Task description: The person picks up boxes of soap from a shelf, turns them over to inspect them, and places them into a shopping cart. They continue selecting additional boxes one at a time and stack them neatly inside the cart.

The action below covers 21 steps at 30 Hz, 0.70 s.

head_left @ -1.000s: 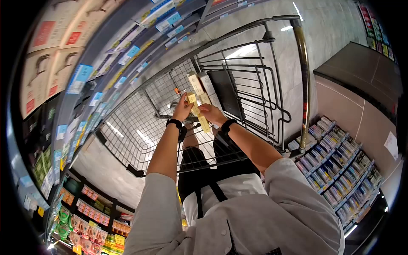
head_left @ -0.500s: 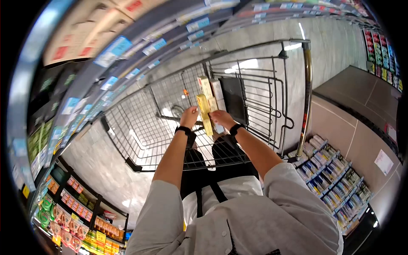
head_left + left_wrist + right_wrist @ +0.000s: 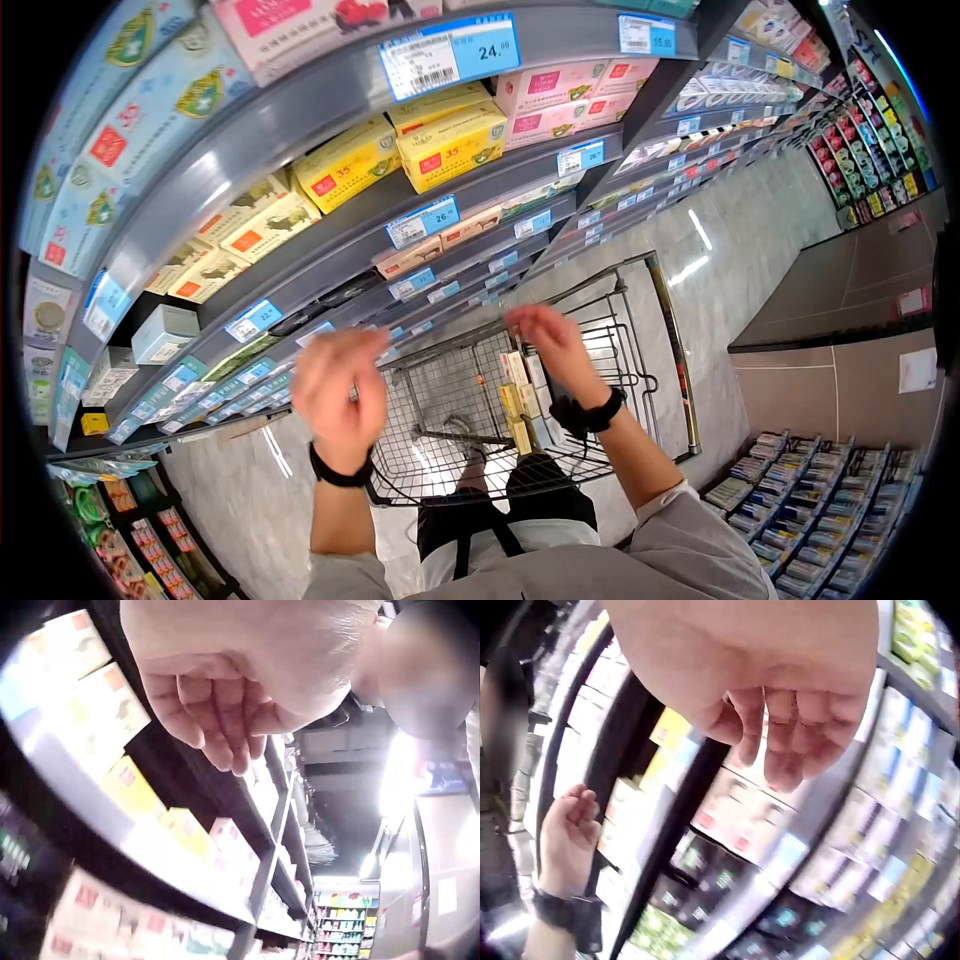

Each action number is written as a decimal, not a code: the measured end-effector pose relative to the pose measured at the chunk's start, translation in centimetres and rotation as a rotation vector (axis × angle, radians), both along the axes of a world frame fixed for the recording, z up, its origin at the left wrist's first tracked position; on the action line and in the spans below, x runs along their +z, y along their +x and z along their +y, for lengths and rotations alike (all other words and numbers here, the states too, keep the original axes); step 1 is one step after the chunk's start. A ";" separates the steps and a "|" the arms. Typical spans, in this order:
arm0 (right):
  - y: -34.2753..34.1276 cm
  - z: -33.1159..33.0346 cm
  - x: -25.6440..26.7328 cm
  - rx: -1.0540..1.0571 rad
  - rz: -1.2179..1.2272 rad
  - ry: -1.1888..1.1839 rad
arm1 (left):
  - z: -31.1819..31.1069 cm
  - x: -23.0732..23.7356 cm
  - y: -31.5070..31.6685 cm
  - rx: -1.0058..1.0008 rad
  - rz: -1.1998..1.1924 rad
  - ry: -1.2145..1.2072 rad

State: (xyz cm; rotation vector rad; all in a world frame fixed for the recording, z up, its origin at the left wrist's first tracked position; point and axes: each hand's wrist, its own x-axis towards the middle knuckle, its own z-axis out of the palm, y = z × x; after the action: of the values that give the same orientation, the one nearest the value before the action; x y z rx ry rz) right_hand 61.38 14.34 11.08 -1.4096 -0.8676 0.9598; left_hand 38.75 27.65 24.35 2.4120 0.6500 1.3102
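Note:
My left hand (image 3: 340, 395) is raised in front of the shelves, its fingers loosely bent and holding nothing. My right hand (image 3: 553, 345) hovers over the shopping cart (image 3: 655, 330), also empty, with relaxed fingers. Below and between the hands, several slim boxes lie in the cart, among them a yellow box (image 3: 511, 402) and a cream box (image 3: 515, 368). In the left wrist view the left hand's fingers hang half curled before a shelf of yellow boxes (image 3: 133, 787). The right wrist view shows the right hand's bent fingers in front of stacked cartons (image 3: 739, 810).
Long shelves curve along the left and top, with yellow boxes (image 3: 455, 145), cream boxes (image 3: 270, 235), pink boxes (image 3: 545, 88) and blue price tags (image 3: 450, 55). A tiled counter (image 3: 820, 390) stands to the right, above a rack of small packets (image 3: 800, 510).
Both hands have left the yellow box in the cart and come up, the left toward the shelves. The head view has swung up to the shelves, so the cart appears lower.

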 end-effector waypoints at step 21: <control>0.1 6.2 7.0 -0.092 0.039 0.280 | 6.6 -0.1 9.2 -0.004 -0.266 0.042</control>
State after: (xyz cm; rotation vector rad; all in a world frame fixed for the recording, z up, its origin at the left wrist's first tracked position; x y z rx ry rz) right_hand 61.46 20.51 18.05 -1.1770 -0.8640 0.7609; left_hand 47.93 34.25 24.28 2.2123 0.5478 1.6200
